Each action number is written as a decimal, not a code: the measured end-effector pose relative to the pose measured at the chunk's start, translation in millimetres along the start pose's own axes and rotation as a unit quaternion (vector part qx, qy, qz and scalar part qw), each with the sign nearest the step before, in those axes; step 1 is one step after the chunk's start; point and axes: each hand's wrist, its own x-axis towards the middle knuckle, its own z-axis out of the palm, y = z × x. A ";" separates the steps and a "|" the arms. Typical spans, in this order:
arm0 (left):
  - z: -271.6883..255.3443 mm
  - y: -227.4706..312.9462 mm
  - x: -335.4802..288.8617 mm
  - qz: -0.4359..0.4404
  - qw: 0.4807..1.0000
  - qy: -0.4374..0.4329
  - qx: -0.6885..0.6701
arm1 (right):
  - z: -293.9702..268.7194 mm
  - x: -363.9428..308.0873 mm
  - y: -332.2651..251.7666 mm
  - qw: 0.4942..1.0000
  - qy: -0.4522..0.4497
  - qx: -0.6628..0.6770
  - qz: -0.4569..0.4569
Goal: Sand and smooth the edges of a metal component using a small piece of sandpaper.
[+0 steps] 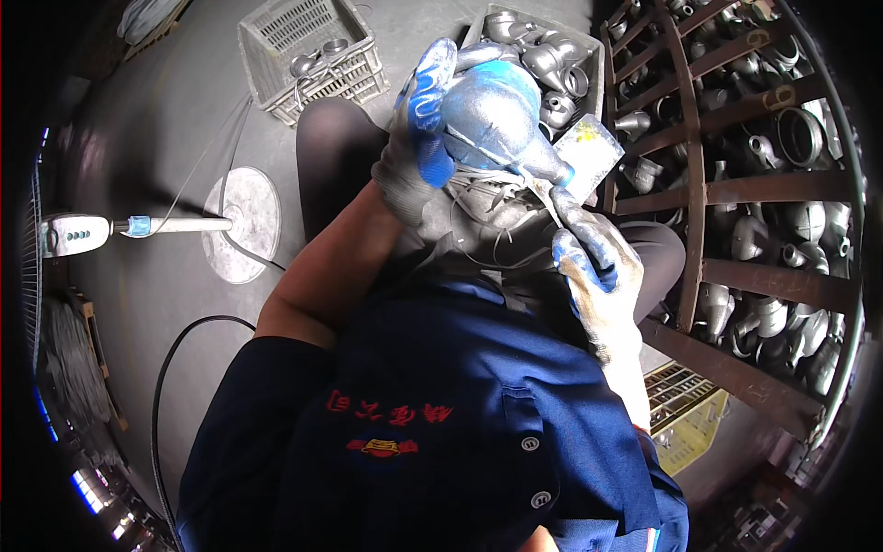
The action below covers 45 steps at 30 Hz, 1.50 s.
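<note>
In my gloved left hand [425,138] is a rounded silver metal casting [492,118], tilted so its narrow neck points right and toward me. Blue-coated fingers wrap its left side, and bluish colour shows on its far part. My gloved right hand [598,262] is closed below the neck, pinching a thin, pale, stick-like tool [546,201] whose tip is close to the neck. Its exact kind is too small to tell. Beneath the casting, between my knees, lies a bundle of pale strands or cloth, partly hidden.
A grey crate full of metal castings [549,64] stands beyond my hands, with a small clear box [589,158] at its near corner. Another grey crate [338,81] is farther left. To the right, a rusty frame [696,198] holds many castings. A fan's round base [264,204] stands left.
</note>
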 end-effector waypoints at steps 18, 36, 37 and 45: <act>26.7 3.4 -13.0 -0.038 0.987 0.147 0.046 | -9.1 0.9 -11.5 0.900 -0.077 0.329 0.275; 33.0 6.0 -8.6 -0.047 0.985 0.151 0.073 | -14.2 8.3 -4.8 0.860 -0.132 0.397 0.292; 31.6 5.6 -7.2 -0.050 0.984 0.156 0.071 | -14.7 9.4 -8.8 0.879 -0.126 0.351 0.298; 22.7 -1.1 -8.6 -0.012 0.981 0.148 0.126 | -5.8 7.7 -16.5 0.987 -0.059 0.034 0.148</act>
